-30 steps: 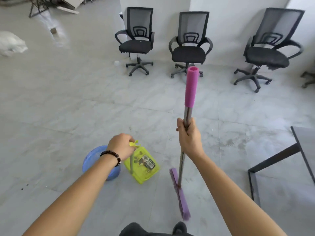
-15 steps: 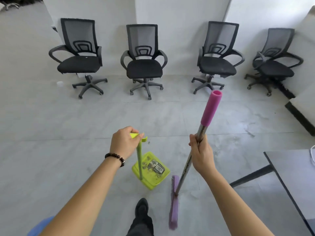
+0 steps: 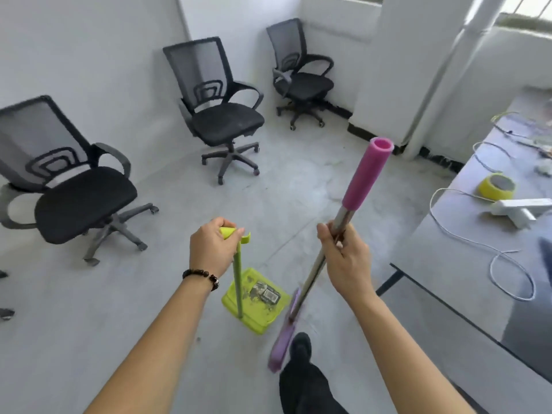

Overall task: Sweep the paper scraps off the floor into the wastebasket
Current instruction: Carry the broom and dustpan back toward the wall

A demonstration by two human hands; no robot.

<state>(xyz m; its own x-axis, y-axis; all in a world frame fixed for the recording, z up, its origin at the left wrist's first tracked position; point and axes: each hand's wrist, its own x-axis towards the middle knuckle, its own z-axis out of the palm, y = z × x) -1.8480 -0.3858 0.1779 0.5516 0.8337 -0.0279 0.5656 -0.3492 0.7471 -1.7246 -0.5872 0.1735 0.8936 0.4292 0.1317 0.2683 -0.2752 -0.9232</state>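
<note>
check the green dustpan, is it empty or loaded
Loaded: the dustpan tray holds a crumpled printed scrap with a barcode, plus greyish debris around it.

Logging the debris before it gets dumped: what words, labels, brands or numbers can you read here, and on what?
No text is readable.
Dark wrapper in the green dustpan: pale printed patch, too blurred to read.
Yellow tape roll on the table: no print visible.
Chair backs: curved pattern only, no lettering.

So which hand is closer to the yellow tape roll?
Right. The right hand, gripping the broom, is nearer the tape roll on the table. The left hand, holding the dustpan handle, is farther away, beyond the broom.
</note>
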